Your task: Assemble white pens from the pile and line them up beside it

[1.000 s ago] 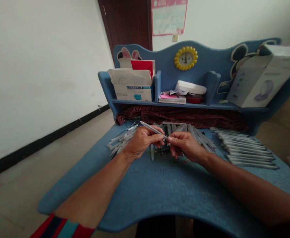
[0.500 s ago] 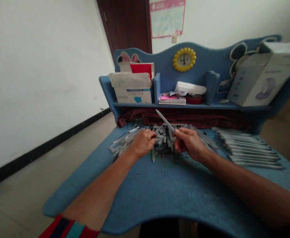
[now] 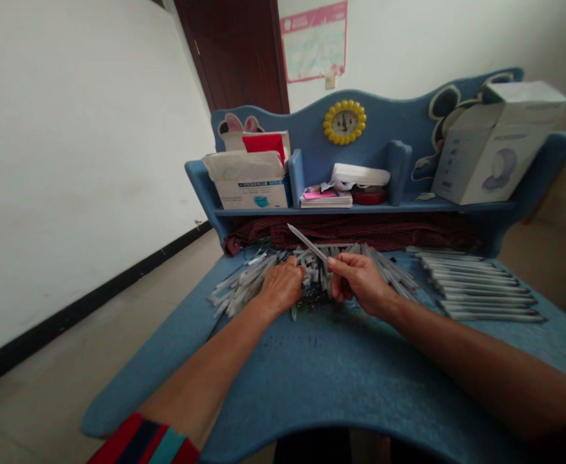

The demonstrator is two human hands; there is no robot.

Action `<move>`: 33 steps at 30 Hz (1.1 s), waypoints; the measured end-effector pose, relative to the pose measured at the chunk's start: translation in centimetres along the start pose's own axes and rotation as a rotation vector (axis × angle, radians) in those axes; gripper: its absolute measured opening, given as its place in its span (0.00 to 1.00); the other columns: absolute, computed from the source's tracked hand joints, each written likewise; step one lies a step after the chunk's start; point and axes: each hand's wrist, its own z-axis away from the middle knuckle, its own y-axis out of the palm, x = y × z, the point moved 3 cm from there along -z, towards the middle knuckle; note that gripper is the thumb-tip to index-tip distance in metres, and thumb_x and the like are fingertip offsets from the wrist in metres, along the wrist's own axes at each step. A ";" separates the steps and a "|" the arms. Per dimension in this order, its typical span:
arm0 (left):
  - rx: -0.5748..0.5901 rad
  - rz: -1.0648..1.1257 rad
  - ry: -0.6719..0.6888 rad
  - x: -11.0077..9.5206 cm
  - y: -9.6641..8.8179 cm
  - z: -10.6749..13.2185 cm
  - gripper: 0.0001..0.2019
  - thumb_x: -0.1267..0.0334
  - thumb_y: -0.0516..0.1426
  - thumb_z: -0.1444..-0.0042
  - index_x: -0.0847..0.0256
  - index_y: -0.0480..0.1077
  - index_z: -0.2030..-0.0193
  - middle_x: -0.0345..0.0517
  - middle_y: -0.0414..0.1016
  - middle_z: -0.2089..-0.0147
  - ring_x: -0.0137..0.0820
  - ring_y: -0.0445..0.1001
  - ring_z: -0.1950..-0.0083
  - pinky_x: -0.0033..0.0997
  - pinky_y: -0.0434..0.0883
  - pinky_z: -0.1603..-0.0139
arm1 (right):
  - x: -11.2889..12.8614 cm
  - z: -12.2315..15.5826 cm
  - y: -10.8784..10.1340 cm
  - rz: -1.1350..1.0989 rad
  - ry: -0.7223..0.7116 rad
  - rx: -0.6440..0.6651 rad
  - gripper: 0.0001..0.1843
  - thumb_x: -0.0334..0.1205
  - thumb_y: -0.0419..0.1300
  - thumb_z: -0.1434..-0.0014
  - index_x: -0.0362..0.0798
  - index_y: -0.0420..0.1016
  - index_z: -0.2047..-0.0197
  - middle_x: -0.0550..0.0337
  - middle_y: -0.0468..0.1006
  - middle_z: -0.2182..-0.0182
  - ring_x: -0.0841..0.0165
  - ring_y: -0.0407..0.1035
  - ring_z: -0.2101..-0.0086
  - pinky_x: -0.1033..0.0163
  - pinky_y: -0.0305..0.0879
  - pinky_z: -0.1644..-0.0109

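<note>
In the head view my right hand (image 3: pixel 360 282) pinches a clear pen barrel (image 3: pixel 307 241) near its lower end; the pointed tip slants up to the left. My left hand (image 3: pixel 283 283) is over the middle of the pile, back of the hand upward and fingers curled down. Its fingertips are among small grey-white pen parts (image 3: pixel 311 261), and what they grip is hidden. Left of that hand lies a heap of loose pen barrels (image 3: pixel 242 287). Small dark pieces (image 3: pixel 316 298) lie between the two hands.
Assembled-looking pens (image 3: pixel 486 290) lie in a row on the right of the blue desk (image 3: pixel 341 374). A dark red checked cloth (image 3: pixel 360 231) lies under the shelf. On the shelf stand a mask box (image 3: pixel 251 193), a white carton (image 3: pixel 481 154) and a white case (image 3: pixel 360 174).
My left hand has moved forward and down into the small parts. My right hand still holds the pen barrel at much the same slant. The view has shifted slightly.
</note>
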 end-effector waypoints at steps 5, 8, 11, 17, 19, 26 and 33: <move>0.033 0.014 -0.013 -0.2 -0.3 -0.1 0.12 0.66 0.51 0.44 0.64 0.75 0.60 0.57 0.73 0.57 0.42 0.75 0.60 0.35 0.69 0.64 | -0.1 0.0 0.1 0.012 -0.018 0.005 0.18 0.52 0.58 0.46 0.47 0.62 0.78 0.65 0.71 0.89 0.77 0.59 0.90 0.72 0.47 0.87; 0.043 0.029 -0.051 -0.2 -0.1 -0.3 0.12 0.66 0.51 0.45 0.65 0.75 0.62 0.57 0.74 0.58 0.43 0.76 0.60 0.36 0.69 0.63 | -0.3 0.0 0.2 0.029 -0.018 0.004 0.18 0.51 0.58 0.46 0.47 0.63 0.78 0.64 0.70 0.89 0.77 0.59 0.90 0.72 0.47 0.87; 0.042 0.052 -0.079 -0.2 0.1 -0.5 0.11 0.66 0.52 0.45 0.63 0.75 0.63 0.56 0.75 0.58 0.41 0.76 0.60 0.34 0.69 0.63 | -0.3 0.1 0.3 0.035 -0.012 -0.001 0.18 0.51 0.58 0.47 0.47 0.63 0.78 0.64 0.70 0.89 0.76 0.59 0.90 0.72 0.46 0.88; 0.014 0.120 -0.065 0.1 -0.3 0.0 0.08 0.67 0.54 0.47 0.62 0.73 0.62 0.53 0.76 0.59 0.39 0.75 0.59 0.32 0.67 0.61 | -0.2 0.0 0.0 0.039 -0.020 -0.027 0.18 0.52 0.58 0.47 0.47 0.63 0.77 0.65 0.70 0.89 0.76 0.59 0.90 0.72 0.46 0.87; -0.007 0.143 -0.060 0.6 -0.5 0.2 0.08 0.67 0.53 0.46 0.62 0.72 0.62 0.52 0.76 0.61 0.38 0.75 0.59 0.32 0.67 0.61 | -0.2 -0.1 -0.2 0.042 -0.021 -0.028 0.18 0.52 0.59 0.47 0.47 0.63 0.76 0.65 0.70 0.89 0.76 0.59 0.90 0.72 0.47 0.87; -0.123 1.023 -0.229 4.2 -0.4 0.8 0.01 0.68 0.56 0.51 0.62 0.68 0.71 0.39 0.70 0.77 0.26 0.68 0.78 0.24 0.63 0.76 | -0.4 -0.3 -0.9 0.068 -0.008 -0.033 0.18 0.51 0.60 0.49 0.47 0.64 0.76 0.64 0.71 0.88 0.76 0.59 0.89 0.71 0.47 0.86; -0.268 1.686 -0.453 6.9 -0.9 1.6 0.05 0.69 0.59 0.56 0.66 0.71 0.70 0.41 0.71 0.78 0.19 0.62 0.83 0.19 0.50 0.85 | -0.4 0.2 -0.5 0.159 0.023 -0.014 0.16 0.50 0.61 0.50 0.47 0.66 0.77 0.64 0.70 0.88 0.75 0.59 0.88 0.70 0.50 0.85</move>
